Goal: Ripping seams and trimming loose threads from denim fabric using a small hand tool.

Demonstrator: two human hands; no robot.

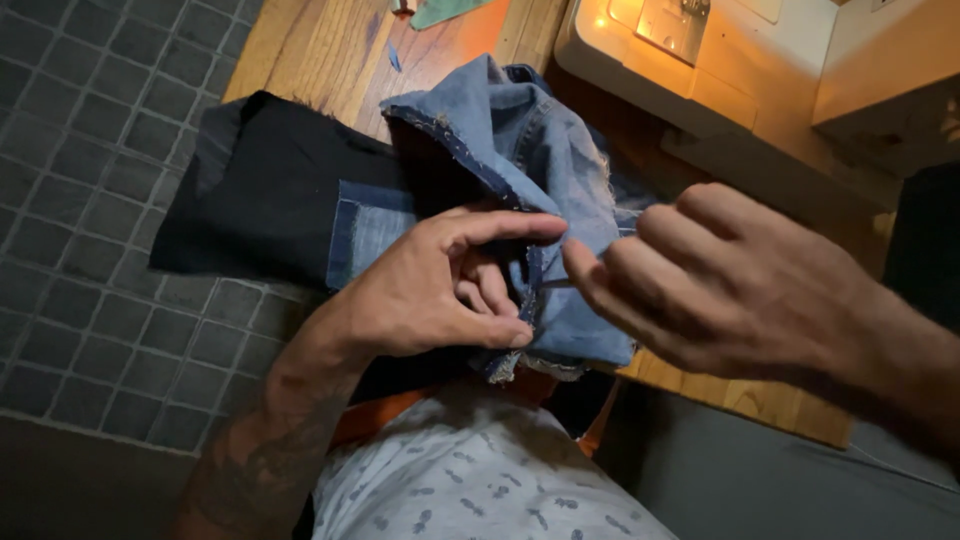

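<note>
A piece of blue denim [520, 140] with frayed edges lies bunched over the front edge of a wooden table [320, 50]. My left hand [440, 290] pinches a folded denim seam between thumb and forefinger. My right hand [720, 285] is just to the right of it, with fingertips closed on a thin pin or needle [556, 284] that points into the seam. A black cloth [270, 190] with a small denim patch [365, 228] lies under the denim and hangs off the table to the left.
A white sewing machine [720, 60] with its lamp lit stands at the back right of the table. Grey tiled floor [90, 200] lies to the left. My lap in patterned light fabric [470, 490] is below.
</note>
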